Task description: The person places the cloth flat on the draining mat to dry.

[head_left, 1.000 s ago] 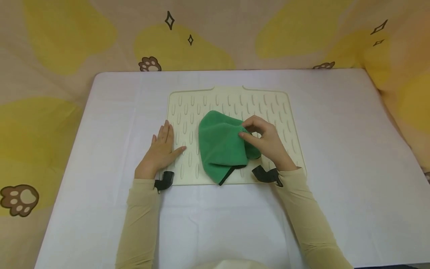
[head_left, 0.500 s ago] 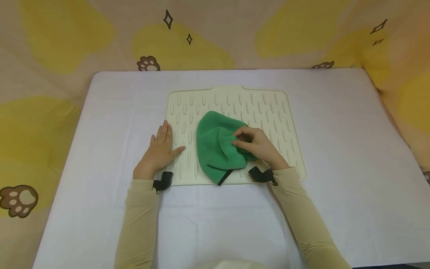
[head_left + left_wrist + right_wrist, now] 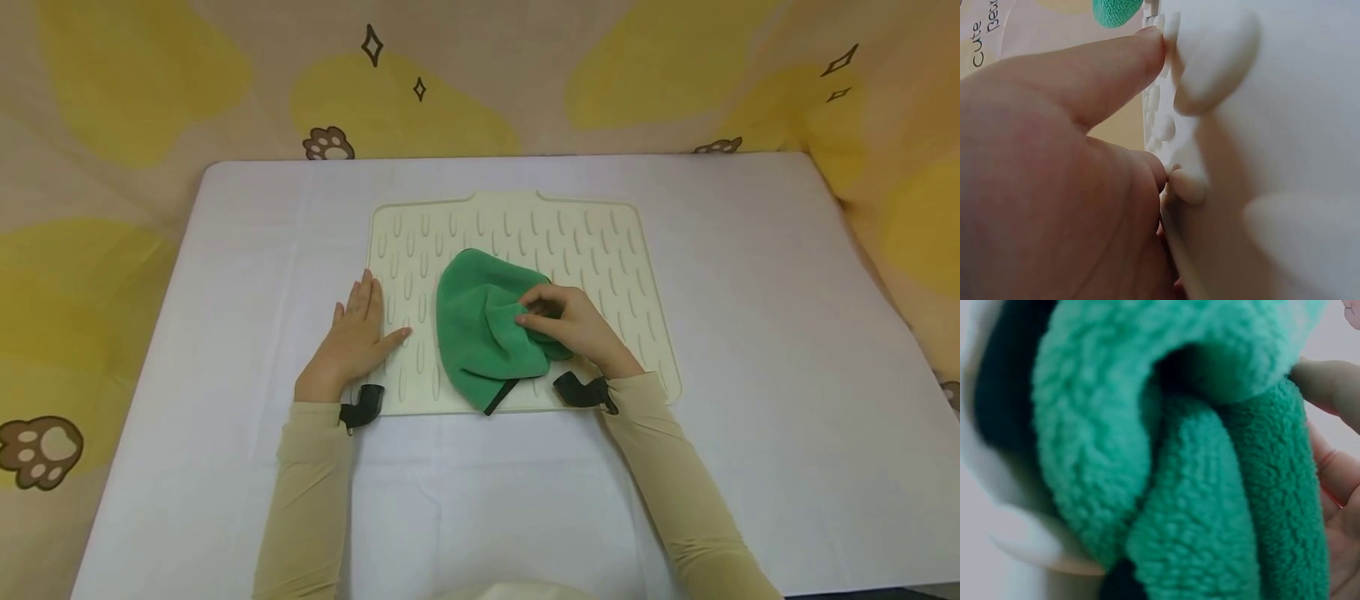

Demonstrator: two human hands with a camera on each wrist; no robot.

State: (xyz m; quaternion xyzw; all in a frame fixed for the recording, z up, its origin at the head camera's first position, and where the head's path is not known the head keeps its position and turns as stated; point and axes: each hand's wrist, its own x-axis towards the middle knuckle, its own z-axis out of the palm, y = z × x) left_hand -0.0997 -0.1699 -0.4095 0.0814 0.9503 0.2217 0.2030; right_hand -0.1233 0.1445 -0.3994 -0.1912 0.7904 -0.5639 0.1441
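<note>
A green fleecy cloth [image 3: 491, 321] with dark edging lies bunched on a cream ridged mat [image 3: 592, 225]. My right hand [image 3: 577, 325] pinches a fold at the cloth's right side between thumb and fingers. Close up in the right wrist view, the cloth [image 3: 1197, 481] hangs in thick folds and hides part of that hand. My left hand [image 3: 356, 333] lies flat over the mat's left edge, fingers pointing away and thumb spread onto the ridges. In the left wrist view, its thumb [image 3: 1116, 65] reaches over the mat's raised ridges [image 3: 1216, 69].
White cloth covers the table [image 3: 772, 333] around the mat. A yellow and beige patterned curtain [image 3: 525, 75] hangs behind the table and along both sides. Small black cameras [image 3: 363, 407] sit at each wrist.
My right hand has moved left and slightly toward me, pushing the pinched part of the cloth into deeper folds. In the last half second it has stayed put. The left hand keeps its place.
</note>
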